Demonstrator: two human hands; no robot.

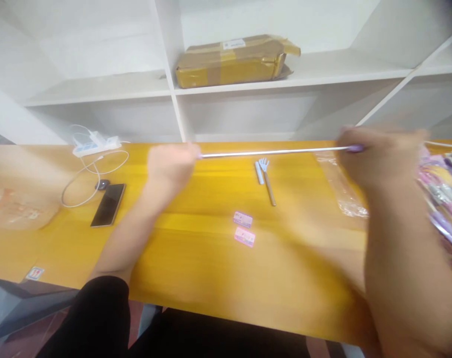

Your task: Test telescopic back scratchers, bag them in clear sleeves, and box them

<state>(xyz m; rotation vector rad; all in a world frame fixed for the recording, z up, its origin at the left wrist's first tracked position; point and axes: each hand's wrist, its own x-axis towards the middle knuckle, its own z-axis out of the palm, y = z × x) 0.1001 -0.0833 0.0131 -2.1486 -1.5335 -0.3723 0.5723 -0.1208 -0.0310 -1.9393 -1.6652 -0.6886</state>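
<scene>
Stretched level above the table is a thin silver telescopic back scratcher (270, 152) with purple ends, much like the smaller one below it; its head is hidden. My left hand (173, 166) is closed around its left end. Round the other purple end, my right hand (377, 154) is closed too, blurred by motion. Beneath the rod lies a blue claw-headed back scratcher (269, 186) with a dark shaft, beside a short light-blue stick (259, 173). Two small cards, one purple (243, 219) and one pink (244, 237), rest nearer to me on the table.
A phone (108, 205), a white cable and a power strip (97, 145) are at the left of the yellow table (196, 278). Clear plastic wrap (347, 199) and a heap of wrapped items (444, 199) lie right. A taped cardboard box (233, 62) sits on the white shelf.
</scene>
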